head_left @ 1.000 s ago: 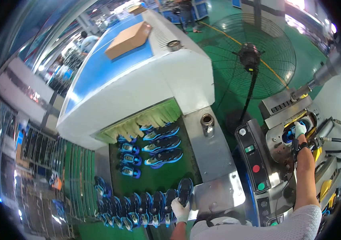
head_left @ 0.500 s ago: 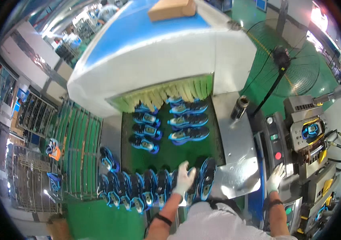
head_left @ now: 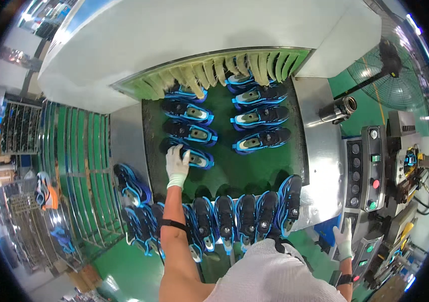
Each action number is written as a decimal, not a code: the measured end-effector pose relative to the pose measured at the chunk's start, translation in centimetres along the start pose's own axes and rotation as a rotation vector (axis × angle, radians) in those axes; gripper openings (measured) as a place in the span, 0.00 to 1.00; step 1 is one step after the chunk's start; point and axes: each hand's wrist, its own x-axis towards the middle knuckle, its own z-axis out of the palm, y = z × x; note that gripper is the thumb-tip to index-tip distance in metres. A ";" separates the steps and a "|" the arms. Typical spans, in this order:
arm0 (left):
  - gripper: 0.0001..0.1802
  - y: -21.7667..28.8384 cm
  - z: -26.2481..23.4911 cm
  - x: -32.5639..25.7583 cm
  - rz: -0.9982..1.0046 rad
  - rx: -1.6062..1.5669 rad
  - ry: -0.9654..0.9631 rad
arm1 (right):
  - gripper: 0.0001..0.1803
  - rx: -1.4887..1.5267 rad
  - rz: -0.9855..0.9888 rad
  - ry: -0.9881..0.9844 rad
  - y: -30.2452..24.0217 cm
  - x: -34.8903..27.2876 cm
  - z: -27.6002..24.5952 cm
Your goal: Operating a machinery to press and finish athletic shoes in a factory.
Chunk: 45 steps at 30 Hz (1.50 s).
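Observation:
Two columns of black shoes with bright blue trim lie on the green belt, pale greenish plates showing in their openings. My left hand, in a white glove, reaches over the belt. Its fingers and thumb close about the toe of the nearest shoe in the left column, covering part of it. In the right column the nearest shoe lies untouched. Along the belt's near edge stands a row of similar shoes, partly hidden by my left forearm. My right hand, also gloved, is open beside the control panels, holding nothing.
A large white machine housing spans the far side, with a fringed curtain over its opening. A metal flask rests on the right ledge near a fan. A button panel stands right, a metal rack left.
My left hand has gone from the near row of shoes forward and left to a shoe on the belt. My right hand has dropped back from beside the red button. The view has shifted.

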 end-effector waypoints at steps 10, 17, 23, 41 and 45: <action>0.07 12.8 -5.9 -0.6 0.219 -0.273 -0.113 | 0.40 0.314 -0.496 -0.248 -23.7 -3.3 -0.1; 0.07 36.4 -6.0 -10.9 0.640 -0.626 -0.632 | 0.45 0.072 -0.594 0.022 -24.7 -5.2 1.7; 0.09 54.5 -6.7 -20.5 1.124 -0.867 -0.848 | 0.39 0.519 -0.192 0.313 -9.6 -11.9 -6.8; 0.35 94.6 10.5 -58.7 1.299 -0.653 -1.069 | 0.22 1.882 0.336 1.265 22.1 -31.3 -9.8; 0.48 100.2 21.7 -63.5 1.379 -0.533 -0.592 | 0.30 1.905 0.382 1.362 22.9 -32.5 -9.3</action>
